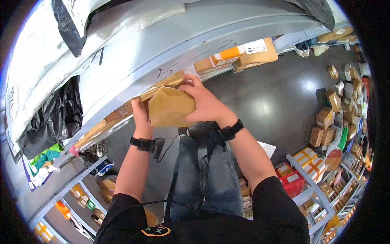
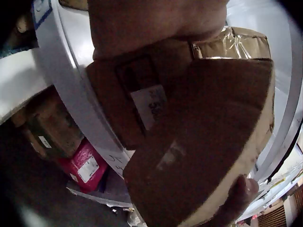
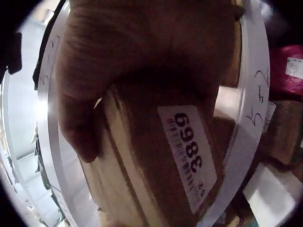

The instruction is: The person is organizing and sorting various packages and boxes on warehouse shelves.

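head view: both hands hold a brown cardboard parcel (image 1: 168,106) up at the edge of a grey metal shelf (image 1: 195,38). the right hand (image 1: 205,103) wraps over its top and far side, fingers curled round it; the left hand (image 1: 141,116) grips it from below at the near corner. other brown parcels (image 1: 248,55) lie further along the same shelf, and many boxes sit on the floor (image 1: 264,101) to the right.

left wrist view: the parcel (image 2: 199,142) fills the frame, a white label (image 2: 150,105) on its side, pressed against the pale shelf rail (image 2: 80,90). a fingertip (image 2: 241,194) curls under the lower edge. a pink packet (image 2: 87,165) sits on the level beneath.

right wrist view: the right hand (image 3: 132,61) clamps over the parcel's top; a label reading 6983 (image 3: 189,151) faces the camera.

to do this well, i judge the parcel should stay level, with its weight on the left hand underneath while the right steers it squarely past the rail.
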Tool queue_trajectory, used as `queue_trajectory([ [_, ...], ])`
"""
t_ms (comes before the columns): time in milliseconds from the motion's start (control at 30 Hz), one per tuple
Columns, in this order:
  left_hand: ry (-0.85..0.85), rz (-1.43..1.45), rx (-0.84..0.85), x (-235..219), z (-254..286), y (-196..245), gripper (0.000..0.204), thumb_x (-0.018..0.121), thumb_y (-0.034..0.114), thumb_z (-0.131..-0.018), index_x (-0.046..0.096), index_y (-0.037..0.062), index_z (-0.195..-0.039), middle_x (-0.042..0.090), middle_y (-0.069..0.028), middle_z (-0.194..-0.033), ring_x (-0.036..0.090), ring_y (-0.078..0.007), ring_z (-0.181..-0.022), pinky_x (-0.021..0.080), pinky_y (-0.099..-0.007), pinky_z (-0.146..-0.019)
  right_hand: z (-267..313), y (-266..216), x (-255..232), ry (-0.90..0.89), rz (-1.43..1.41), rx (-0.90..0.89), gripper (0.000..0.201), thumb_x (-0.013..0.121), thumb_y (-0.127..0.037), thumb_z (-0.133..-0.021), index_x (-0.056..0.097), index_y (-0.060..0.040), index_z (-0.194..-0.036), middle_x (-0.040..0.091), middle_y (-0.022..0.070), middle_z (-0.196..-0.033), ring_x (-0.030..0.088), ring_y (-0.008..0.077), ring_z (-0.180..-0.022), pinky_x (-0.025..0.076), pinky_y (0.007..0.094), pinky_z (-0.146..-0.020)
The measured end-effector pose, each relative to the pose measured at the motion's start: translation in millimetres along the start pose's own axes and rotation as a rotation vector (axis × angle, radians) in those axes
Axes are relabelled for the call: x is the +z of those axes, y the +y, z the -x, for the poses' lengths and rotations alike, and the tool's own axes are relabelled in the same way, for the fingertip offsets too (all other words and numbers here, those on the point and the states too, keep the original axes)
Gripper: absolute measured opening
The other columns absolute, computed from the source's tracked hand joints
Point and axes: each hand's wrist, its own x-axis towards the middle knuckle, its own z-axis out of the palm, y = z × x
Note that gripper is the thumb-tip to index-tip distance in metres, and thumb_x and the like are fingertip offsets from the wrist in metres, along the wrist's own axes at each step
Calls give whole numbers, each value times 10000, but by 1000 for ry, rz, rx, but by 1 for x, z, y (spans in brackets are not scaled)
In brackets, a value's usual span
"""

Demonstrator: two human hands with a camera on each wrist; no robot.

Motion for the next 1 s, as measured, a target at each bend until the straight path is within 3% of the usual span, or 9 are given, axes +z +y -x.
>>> queue_trajectory([
  [133,10,90,84,-23,17,7,550,349,427,-953,445,34,-1326,546,-146,-1287,548,-281,-1172,453,-417,-986,-14,-2,23,-59,-54,-63,754,800,-196,-525,542,3,-1205,334,171,-1370,416,339,-1289,370,389,-1065],
  [300,277,-158,185,-52,35,9,536,347,421,-1005,458,-15,-1296,531,-171,-1302,525,-295,-1187,423,-423,-1003,-17,5,42,-61,-21,-147,774,806,-178,-573,514,2,-1267,406,143,-1369,457,286,-1259,374,357,-1062],
  [367,422,-277,224,-57,42,7,571,359,460,-1005,448,-16,-1310,508,-174,-1336,502,-310,-1218,404,-442,-1017,1,12,30,-41,-184,72,761,795,-173,-611,498,9,-1288,479,124,-1318,491,251,-1218,378,339,-1051],
  [467,364,-297,166,-63,67,5,583,415,476,-992,445,-4,-1321,488,-169,-1362,484,-319,-1241,394,-454,-1014,28,10,5,75,-365,331,626,753,-183,-727,513,-9,-1279,589,107,-1187,552,227,-1132,421,347,-999],
  [533,360,-287,144,-66,84,-10,586,499,492,-953,453,38,-1321,514,-137,-1332,517,-319,-1205,401,-472,-985,29,22,-2,137,-489,461,574,715,-208,-795,506,-19,-1295,594,97,-1191,571,208,-1088,441,331,-962],
  [667,315,-265,15,-62,110,-38,486,508,372,-976,448,33,-1319,538,-120,-1283,555,-284,-1145,440,-433,-937,-2,11,5,259,-616,677,527,664,-290,-882,501,-26,-1309,614,85,-1153,594,181,-1018,470,302,-888],
  [800,333,-243,-61,-64,129,-51,424,482,298,-996,443,28,-1321,539,-118,-1273,563,-271,-1128,457,-404,-918,-12,26,23,520,-550,569,576,664,-350,-893,478,-6,-1315,500,122,-1291,532,184,-1112,432,385,-958],
  [900,386,-212,-51,-81,142,-45,423,477,286,-998,433,29,-1331,529,-120,-1285,562,-274,-1133,456,-406,-926,10,48,38,663,-154,483,569,707,-283,-869,479,15,-1297,500,123,-1257,529,174,-1078,468,360,-915],
  [1000,414,-199,-17,-101,154,-30,419,480,286,-996,436,31,-1326,523,-123,-1296,562,-278,-1135,454,-408,-933,6,58,44,642,-209,489,573,720,-188,-857,451,74,-1290,563,121,-1136,579,183,-1002,519,302,-833],
])
